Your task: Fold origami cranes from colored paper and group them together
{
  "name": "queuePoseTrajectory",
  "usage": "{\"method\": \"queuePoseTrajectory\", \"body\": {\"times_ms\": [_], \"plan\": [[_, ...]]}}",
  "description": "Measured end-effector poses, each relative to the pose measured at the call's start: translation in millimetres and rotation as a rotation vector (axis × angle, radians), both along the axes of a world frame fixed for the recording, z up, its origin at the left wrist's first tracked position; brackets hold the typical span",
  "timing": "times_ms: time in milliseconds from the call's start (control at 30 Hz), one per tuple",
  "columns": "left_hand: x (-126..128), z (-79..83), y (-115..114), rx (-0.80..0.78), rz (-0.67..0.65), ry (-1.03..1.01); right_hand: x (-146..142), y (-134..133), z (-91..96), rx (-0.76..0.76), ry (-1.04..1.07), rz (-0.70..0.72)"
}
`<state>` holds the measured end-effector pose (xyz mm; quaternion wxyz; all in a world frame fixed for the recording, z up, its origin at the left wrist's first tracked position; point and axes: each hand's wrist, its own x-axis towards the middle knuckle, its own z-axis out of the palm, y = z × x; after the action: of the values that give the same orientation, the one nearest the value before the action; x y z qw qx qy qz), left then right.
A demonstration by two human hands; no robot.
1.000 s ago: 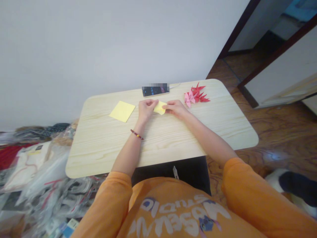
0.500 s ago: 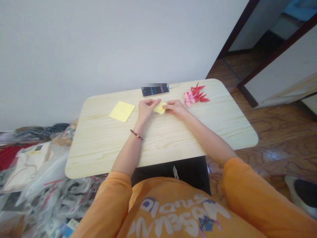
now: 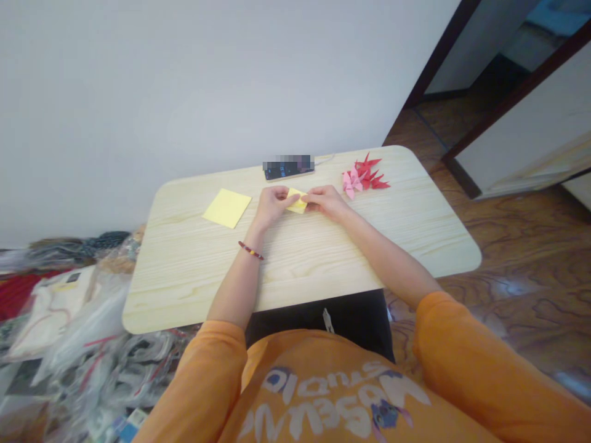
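Head view: left fingers (image 3: 290,201) and right fingers (image 3: 311,198) pinch folded yellow paper (image 3: 297,208).

Worn are an orange shirt (image 3: 300,349) with white lettering (image 3: 319,418) and 1 beaded bracelet (image 3: 250,250).

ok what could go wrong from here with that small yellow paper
The left hand and right hand both pinch the small yellow paper, so an uneven pull might crease or tear it. The flat yellow sheet lies unheld beside the left hand, which could nudge it. The phone just beyond might get bumped.
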<state>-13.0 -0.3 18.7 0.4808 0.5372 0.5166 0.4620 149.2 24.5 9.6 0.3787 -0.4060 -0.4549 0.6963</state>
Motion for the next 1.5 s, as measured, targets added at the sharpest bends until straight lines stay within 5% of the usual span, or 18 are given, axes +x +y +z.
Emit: {"method": "queuePoseTrajectory", "body": {"times_ms": [700, 1033, 1500], "plan": [[-6.9, -0.4, 4.2, 0.105, 0.143, 0.036, 2.5, 2.6, -3.5, 0.039, 0.025, 0.017], [-1.8, -0.9, 2.3, 0.116, 0.109, 0.106, 1.8, 1.0, -0.7, 0.008, 0.085, -0.015], [-8.8, -12.3, 4.9, 0.199, -0.012, 0.290, 2.1, 0.7, 5.0, 0.133, -0.153, -0.010]]}}
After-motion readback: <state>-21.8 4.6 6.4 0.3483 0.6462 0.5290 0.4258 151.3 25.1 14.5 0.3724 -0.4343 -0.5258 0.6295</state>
